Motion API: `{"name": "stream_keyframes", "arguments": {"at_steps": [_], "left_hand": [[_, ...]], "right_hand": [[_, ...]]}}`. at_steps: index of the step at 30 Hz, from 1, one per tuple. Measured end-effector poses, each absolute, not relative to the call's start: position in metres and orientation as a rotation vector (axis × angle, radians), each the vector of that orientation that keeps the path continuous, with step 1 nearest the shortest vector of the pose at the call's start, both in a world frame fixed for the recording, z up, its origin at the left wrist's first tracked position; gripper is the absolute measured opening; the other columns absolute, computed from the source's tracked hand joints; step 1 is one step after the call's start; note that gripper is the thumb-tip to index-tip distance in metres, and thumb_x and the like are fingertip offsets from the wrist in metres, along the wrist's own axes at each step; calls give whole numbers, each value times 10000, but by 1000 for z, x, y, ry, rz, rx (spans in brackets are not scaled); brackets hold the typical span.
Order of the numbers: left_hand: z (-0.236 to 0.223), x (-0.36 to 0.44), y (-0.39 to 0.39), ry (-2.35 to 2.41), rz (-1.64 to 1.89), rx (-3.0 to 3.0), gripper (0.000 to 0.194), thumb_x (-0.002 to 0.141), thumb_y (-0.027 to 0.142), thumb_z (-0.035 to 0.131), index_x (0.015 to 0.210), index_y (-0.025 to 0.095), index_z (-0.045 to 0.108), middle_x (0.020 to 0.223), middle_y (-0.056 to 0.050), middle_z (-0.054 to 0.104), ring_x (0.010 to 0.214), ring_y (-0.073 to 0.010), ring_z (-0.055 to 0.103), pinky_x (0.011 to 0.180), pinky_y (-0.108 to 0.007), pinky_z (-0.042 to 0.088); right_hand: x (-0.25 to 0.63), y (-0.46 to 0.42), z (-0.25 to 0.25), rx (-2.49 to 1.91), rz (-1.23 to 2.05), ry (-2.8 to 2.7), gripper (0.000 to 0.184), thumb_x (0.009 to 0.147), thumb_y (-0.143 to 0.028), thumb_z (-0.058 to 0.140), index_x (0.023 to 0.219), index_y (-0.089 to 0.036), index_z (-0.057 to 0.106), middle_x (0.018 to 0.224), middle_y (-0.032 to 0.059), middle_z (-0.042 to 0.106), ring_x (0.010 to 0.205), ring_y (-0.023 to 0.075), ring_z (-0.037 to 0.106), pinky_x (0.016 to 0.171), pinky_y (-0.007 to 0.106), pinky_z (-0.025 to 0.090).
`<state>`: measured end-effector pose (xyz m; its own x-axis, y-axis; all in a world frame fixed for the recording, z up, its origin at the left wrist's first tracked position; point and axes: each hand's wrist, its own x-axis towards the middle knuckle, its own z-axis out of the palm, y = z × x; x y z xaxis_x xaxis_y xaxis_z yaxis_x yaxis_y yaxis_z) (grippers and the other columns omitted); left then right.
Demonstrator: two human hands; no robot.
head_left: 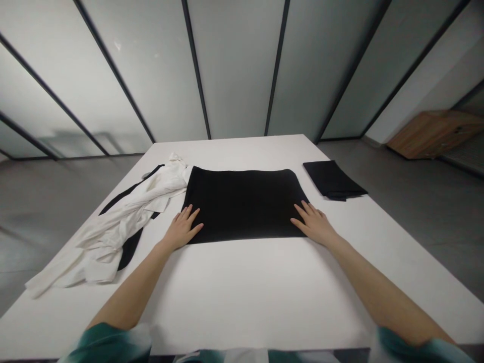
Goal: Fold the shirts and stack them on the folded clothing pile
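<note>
Cloth (245, 204), black and flat, runs lengthwise from the left hand (183, 229) across to the right hand (313, 222), both touching its sides, fingers spread, gripping nothing.

Cloth (245, 204) on table (245, 292), fabric heap (113, 229) left, second cloth (333, 179) right, partition (238, 70) behind

Bare left hand (184, 229) and right hand (313, 223); teal-and-white sleeves (108, 344), blurred; at the white tabletop's (245, 297) near edge, a teal-and-white shirt front (245, 356).
</note>
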<state>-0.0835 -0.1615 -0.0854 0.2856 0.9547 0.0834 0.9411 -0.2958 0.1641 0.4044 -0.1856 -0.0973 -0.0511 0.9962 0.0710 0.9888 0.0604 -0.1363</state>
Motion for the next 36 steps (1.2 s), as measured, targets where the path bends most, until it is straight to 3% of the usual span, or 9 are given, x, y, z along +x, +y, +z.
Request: {"name": "stream_keyframes", "arguments": {"at_steps": [6,10,13,15,19,22,27,32,36], "left_hand": [[-55,-77,-150,1798,276,2396,511,884,565,504,1228,223,665,1388,-161,587,1318,-369,505,1139,-572,285],[-24,-48,-115,1767,413,2473,370,882,475,519,1060,213,712,1131,-144,679,1122,-344,601,1056,-491,386],[-16,-13,-78,1675,364,2581,377,907,409,485,1154,197,677,1151,-138,663,1115,-314,590,1020,-436,418],[-17,15,-52,1636,279,2640,427,934,388,446,1258,177,626,1241,-145,631,1161,-300,569,1028,-416,415],[-27,70,-6,1632,189,2634,543,975,395,371,1449,146,460,1447,-175,506,1321,-322,463,1069,-441,386],[-36,101,17,1653,115,2569,580,994,406,313,1502,131,377,1549,-186,397,1431,-333,339,1130,-478,316],[-46,128,38,1684,-22,2482,601,971,396,354,1483,82,377,1509,-241,432,1406,-359,383,1150,-524,261],[-44,135,53,1761,-30,2327,584,883,391,518,1380,85,502,1433,-271,512,1354,-390,452,1094,-530,336],[-33,131,65,1713,-78,2228,460,824,309,586,1222,84,640,1312,-263,622,1238,-379,577,1040,-502,408]], "right_hand": [[413,-182,-95,-1988,260,-2035,662,871,-628,469,1399,-235,552,1540,148,442,1424,374,379,1133,578,315],[408,-188,-72,-1817,306,-1724,494,814,-562,578,1145,-212,685,1290,167,631,1249,359,553,1055,520,428],[384,-208,-52,-1689,761,-1482,343,801,-533,619,918,-220,694,904,105,718,876,273,675,811,431,542],[358,-225,-42,-1536,1251,-1358,341,781,-519,667,920,-209,694,859,86,729,776,233,673,722,383,540],[299,-251,-39,-1262,1862,-908,500,700,-408,809,1160,-275,664,1193,93,708,1016,247,688,896,416,509],[268,-257,-49,-1076,2069,-602,452,667,-403,819,1095,-365,675,1150,29,720,1141,253,652,992,435,463],[236,-252,-72,-1033,2009,-387,540,588,-302,784,1092,-452,661,972,-50,727,1174,255,625,1004,445,447],[220,-249,-83,-1062,1855,-285,393,545,-250,779,915,-361,710,799,-60,709,1011,261,667,945,445,462],[229,-252,-60,-1092,1750,-437,318,596,-272,764,912,-303,756,842,-2,748,1009,272,671,948,444,448]]}}
